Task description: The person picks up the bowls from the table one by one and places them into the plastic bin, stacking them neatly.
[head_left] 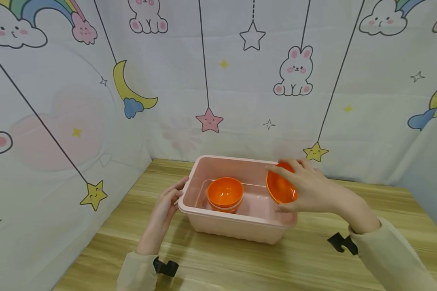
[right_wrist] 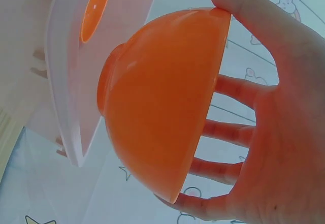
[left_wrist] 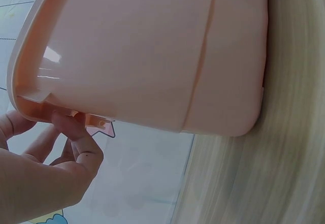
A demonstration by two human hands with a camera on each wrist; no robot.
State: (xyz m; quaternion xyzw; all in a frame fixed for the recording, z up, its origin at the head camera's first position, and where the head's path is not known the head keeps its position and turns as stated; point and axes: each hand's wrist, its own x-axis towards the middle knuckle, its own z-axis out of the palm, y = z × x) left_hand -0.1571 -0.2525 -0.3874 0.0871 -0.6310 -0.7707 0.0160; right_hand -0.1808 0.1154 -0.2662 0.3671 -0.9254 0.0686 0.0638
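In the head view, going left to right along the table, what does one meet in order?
Left hand at the rim of the pink tub → stacked orange bowls inside the tub → tilted orange bowl → right hand holding it.

The pink bin (head_left: 236, 222) is showing smooth, faintly glossy plastic; the orange bowl (right_wrist: 157, 107) is gleaming as glossy plastic; the tabletop (head_left: 240, 258) is looking like matt wood grain.

Bowls (head_left: 225, 195) in tub (head_left: 236, 220), on table (head_left: 211, 258).
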